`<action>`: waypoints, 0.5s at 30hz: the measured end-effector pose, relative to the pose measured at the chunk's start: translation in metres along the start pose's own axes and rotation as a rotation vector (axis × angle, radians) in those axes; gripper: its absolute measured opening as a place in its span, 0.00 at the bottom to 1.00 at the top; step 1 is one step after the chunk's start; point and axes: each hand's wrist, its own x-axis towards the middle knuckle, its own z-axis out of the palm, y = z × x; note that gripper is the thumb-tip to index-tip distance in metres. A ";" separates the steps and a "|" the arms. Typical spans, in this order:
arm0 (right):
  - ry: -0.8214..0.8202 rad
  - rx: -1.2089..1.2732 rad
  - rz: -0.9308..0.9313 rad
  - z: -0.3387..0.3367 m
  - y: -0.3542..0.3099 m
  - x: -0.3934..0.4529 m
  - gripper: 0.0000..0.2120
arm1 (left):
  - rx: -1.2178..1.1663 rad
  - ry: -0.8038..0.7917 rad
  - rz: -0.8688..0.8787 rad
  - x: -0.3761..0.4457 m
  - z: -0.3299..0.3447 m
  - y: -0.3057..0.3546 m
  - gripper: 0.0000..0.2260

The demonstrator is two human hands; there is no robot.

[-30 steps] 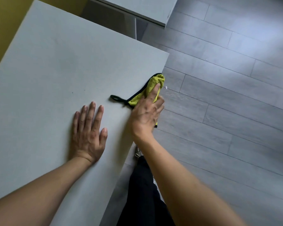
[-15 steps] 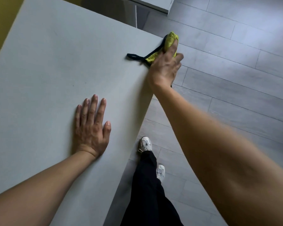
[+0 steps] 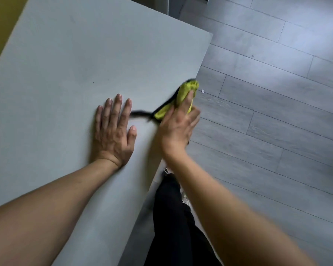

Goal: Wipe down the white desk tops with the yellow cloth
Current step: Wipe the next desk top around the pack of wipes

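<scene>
Tabletop [image 3: 69, 60]: smooth, matt white laminate-like surface, a few small dark specks, no gloss. Yellow cloth [image 3: 185, 91]: soft textile, fuzzy nap, edged in black fabric binding — blurred here. Floor [image 3: 267, 116]: grey wood-grain planks, satin finish with a pale sheen. Trouser leg [image 3: 171, 217]: black matt fabric.

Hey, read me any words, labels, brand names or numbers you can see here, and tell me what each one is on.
None: no readable text anywhere.
Yellow cloth: motion-blurred, no label or tag legible.
White desk top: plain, only a few dark specks.
Floor: bare grey planks, no markings.
</scene>
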 end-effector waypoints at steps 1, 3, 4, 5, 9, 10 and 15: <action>0.013 -0.004 0.000 -0.001 -0.007 0.022 0.30 | -0.004 0.003 -0.003 0.000 0.000 0.000 0.31; 0.049 -0.037 -0.007 -0.004 -0.020 0.069 0.30 | -0.013 0.012 -0.001 0.000 0.002 0.001 0.31; 0.063 -0.057 -0.015 -0.005 -0.026 0.090 0.30 | -0.013 0.014 0.001 0.000 0.002 0.001 0.30; 0.075 -0.072 -0.025 -0.007 -0.032 0.110 0.30 | -0.012 0.018 0.003 0.000 0.003 0.000 0.30; 0.108 -0.108 -0.020 -0.010 -0.045 0.150 0.30 | -0.018 0.037 -0.001 0.000 0.002 0.000 0.30; 0.111 -0.109 -0.018 -0.009 -0.044 0.151 0.29 | -0.019 0.041 -0.002 0.000 0.002 0.000 0.30; 0.099 -0.074 -0.044 -0.005 -0.027 0.090 0.30 | -0.026 0.058 -0.013 0.000 0.001 0.001 0.30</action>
